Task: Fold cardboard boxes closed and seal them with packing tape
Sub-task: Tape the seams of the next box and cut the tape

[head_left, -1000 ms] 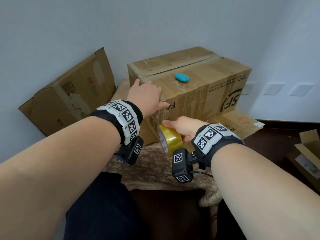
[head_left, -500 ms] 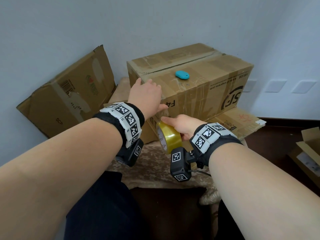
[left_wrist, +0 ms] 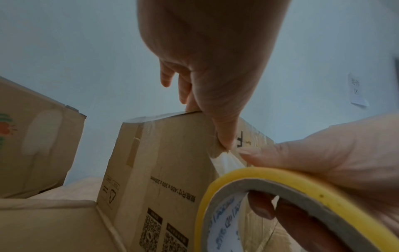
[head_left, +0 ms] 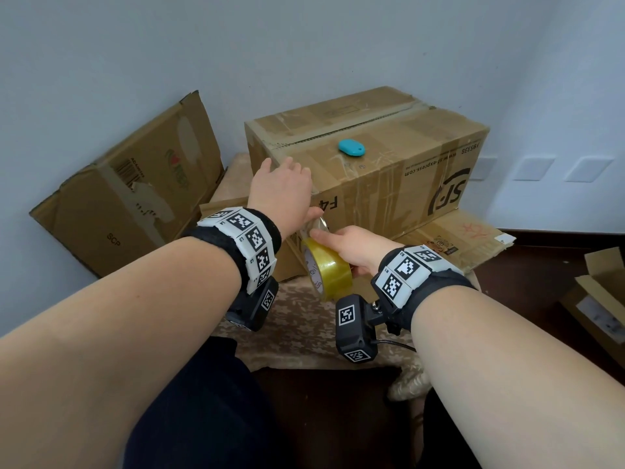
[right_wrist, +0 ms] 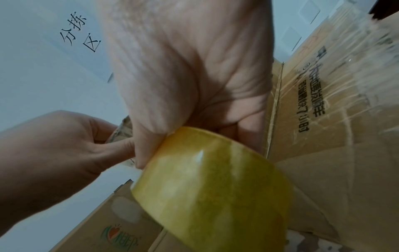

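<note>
Nearest to you, your right hand (head_left: pixel 351 247) grips the roll of tape (head_left: pixel 326 269), fingers hooked through its core and thumb laid over the yellow outer face. The roll stands on edge just in front of the box's near corner, above the patterned cloth (head_left: pixel 297 330) that covers the low surface in front of you. A short stretch of clear tape (left_wrist: pixel 226 162) runs from the roll up to that corner.

Your left hand (head_left: pixel 282 194) sits just beyond and to the left of the right one, the two nearly touching. Its fingers lie straight over the top edge of the box, and its thumb (left_wrist: pixel 224 134) presses the free end of the tape against the corner, so this hand is flat on the cardboard rather than curled round anything.

The closed cardboard box (head_left: pixel 389 177) rests on flattened cardboard sheets (head_left: pixel 456 238) on the cloth, its top flaps folded down and meeting along a seam. Old strips of tape cross its front face, which carries a large printed logo. A small teal object (head_left: pixel 351 147) lies on the lid near the front edge; you cannot tell what it is.

Farther left, a collapsed box (head_left: pixel 132 194) leans against the wall (head_left: pixel 236 45). At the far right edge, another carton (head_left: pixel 602 299) sits on the dark floor.
</note>
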